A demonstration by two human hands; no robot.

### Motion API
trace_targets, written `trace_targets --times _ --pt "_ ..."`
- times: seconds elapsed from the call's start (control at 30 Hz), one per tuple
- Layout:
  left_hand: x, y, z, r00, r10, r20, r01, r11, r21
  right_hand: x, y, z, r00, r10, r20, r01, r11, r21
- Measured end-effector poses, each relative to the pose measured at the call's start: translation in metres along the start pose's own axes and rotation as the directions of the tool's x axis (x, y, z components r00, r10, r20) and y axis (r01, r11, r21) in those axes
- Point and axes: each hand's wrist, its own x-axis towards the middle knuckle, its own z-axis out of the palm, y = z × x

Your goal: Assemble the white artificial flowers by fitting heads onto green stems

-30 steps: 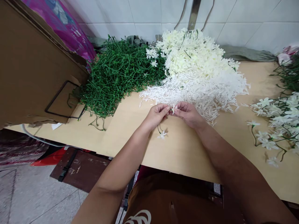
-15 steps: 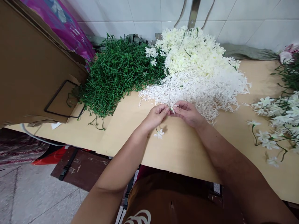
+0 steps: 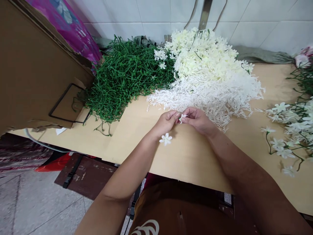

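Both hands meet over the desk [image 3: 190,160], just in front of the piles. The left hand [image 3: 166,123] and right hand [image 3: 198,120] have their fingers pinched together on a small white blossom [image 3: 182,117] held between the fingertips, clear of the desk top. A second blossom [image 3: 165,139] hangs just under the left hand, probably on a thin stem held in that hand, but the stem is too fine to make out. Behind the hands, touching one another, are a heap of green stems [image 3: 122,76], a heap of cream flower heads [image 3: 202,55] and a spread of white spiky pieces [image 3: 212,94] nearest the fingers. Far right on the desk lies a loose bunch of stems with white flowers on them [image 3: 290,125], which look like assembled sprigs. Judging by that, some sprigs are done, one is in hand with at least one flower on it, and the three big heaps suggest most of the material is unused. A cardboard box [image 3: 29,65] stands at the left, and a tiled wall [image 3: 156,13] is behind.
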Motion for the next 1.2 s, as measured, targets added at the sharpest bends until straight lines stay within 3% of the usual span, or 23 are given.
trace_targets --times 0.43,0.73,0.9,1.1,1.2 --pt "0.002 -0.007 -0.001 0.998 0.046 0.04 -0.041 0.992 -0.116 0.001 0.002 0.009 0.986 -0.164 -0.039 0.157 0.979 -0.132" --pt "0.003 -0.005 0.008 0.996 0.001 -0.093 0.001 1.0 0.016 0.001 0.005 0.01 0.961 -0.252 -0.11 0.21 0.93 -0.302" --pt "0.006 -0.01 0.009 0.994 0.007 -0.108 -0.003 0.999 0.04 0.002 0.006 0.01 0.956 -0.262 -0.134 0.199 0.911 -0.363" --pt "0.006 -0.015 0.011 0.992 0.037 -0.117 -0.029 0.997 0.069 0.004 0.005 0.009 0.98 -0.129 -0.154 0.099 0.977 -0.192" --pt "0.004 -0.014 0.011 0.994 0.055 -0.096 -0.057 0.998 -0.018 0.002 0.003 0.008 0.991 -0.076 -0.11 0.071 0.996 -0.056"
